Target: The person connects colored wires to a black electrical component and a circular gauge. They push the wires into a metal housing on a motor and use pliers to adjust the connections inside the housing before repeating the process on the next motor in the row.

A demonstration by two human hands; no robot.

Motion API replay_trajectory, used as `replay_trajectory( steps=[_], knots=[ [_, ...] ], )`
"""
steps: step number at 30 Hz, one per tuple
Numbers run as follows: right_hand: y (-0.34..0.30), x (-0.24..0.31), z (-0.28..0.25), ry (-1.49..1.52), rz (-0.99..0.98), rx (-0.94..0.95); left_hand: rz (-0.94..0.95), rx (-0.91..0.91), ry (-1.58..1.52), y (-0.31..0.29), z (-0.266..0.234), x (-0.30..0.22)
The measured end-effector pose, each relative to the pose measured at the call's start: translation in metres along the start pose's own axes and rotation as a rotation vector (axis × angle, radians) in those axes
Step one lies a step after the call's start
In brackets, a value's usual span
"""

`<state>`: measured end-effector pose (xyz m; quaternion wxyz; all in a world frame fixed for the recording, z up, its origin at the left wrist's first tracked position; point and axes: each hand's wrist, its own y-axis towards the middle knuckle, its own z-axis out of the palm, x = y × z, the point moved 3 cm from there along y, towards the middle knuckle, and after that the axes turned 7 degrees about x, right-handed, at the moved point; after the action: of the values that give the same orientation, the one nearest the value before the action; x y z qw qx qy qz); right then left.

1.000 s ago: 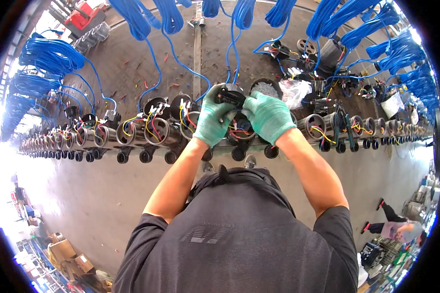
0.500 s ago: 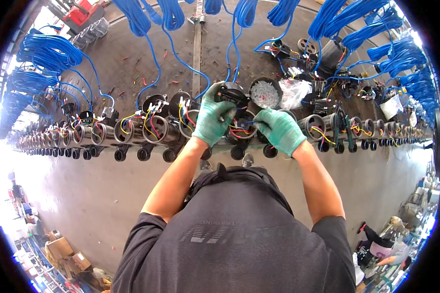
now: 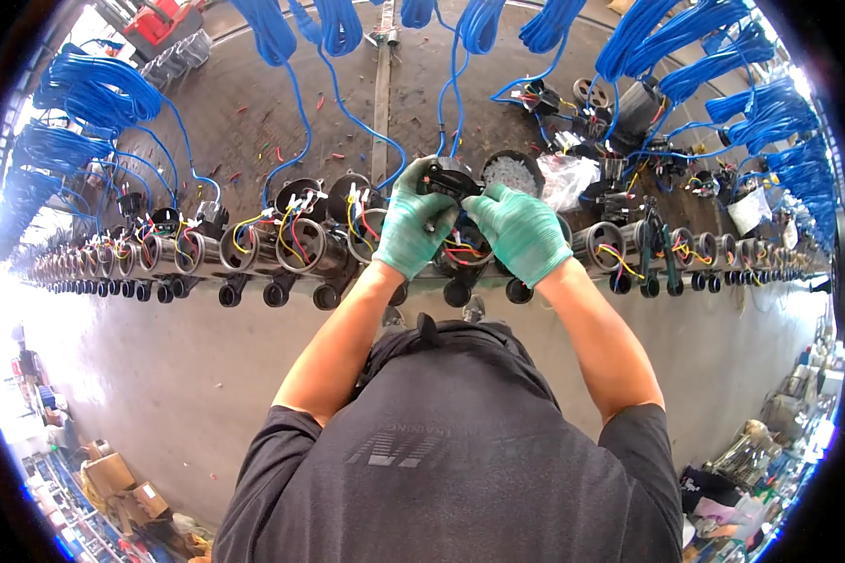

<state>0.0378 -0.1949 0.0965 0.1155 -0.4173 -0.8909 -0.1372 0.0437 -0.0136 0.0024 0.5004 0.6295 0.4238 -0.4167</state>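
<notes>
Both my hands wear green gloves and meet over a row of metal motor casings. My left hand (image 3: 409,226) is closed round a black plastic cover (image 3: 449,182), holding it tilted above one open casing (image 3: 463,267). My right hand (image 3: 522,235) is beside it, thumb and fingers pinched together at the cover's right edge; what lies between those fingertips is hidden. Red and yellow wires (image 3: 460,253) come out of the casing below my hands. A blue cable (image 3: 458,113) runs down from a hanging coil to the cover's area.
Just beyond my right hand stands a round black bowl (image 3: 539,169) of small clear pieces, with a clear plastic bag (image 3: 569,178) beside it. Green-handled pliers (image 3: 668,249) hang at a casing to the right. Blue cable coils (image 3: 99,92) hang along the far side of the bench.
My right hand has moved left and slightly up, from beside the wires to the right edge of the black cover. My left hand keeps its hold on the cover.
</notes>
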Motion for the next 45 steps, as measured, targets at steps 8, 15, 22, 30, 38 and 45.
replay_trajectory(
  steps=[8,15,22,30,38,45],
  knots=[
    [-0.002,-0.003,0.016,0.109,0.066,-0.057,0.139,0.039,0.148,-0.001,-0.007,-0.001],
    [-0.006,0.006,0.019,0.196,0.123,-0.070,0.137,0.081,0.183,-0.002,-0.007,-0.008],
    [-0.010,0.015,0.013,0.217,0.166,-0.067,0.266,0.109,0.410,-0.004,-0.006,-0.016],
    [-0.010,0.018,0.019,0.158,0.263,0.034,0.277,0.143,0.352,-0.002,-0.009,-0.010],
    [-0.010,0.013,0.032,0.687,0.606,0.138,0.307,0.183,0.527,-0.007,-0.006,-0.029],
    [-0.027,-0.007,0.034,0.586,0.278,-0.030,0.273,0.148,0.329,-0.006,-0.011,-0.021]
  ],
)
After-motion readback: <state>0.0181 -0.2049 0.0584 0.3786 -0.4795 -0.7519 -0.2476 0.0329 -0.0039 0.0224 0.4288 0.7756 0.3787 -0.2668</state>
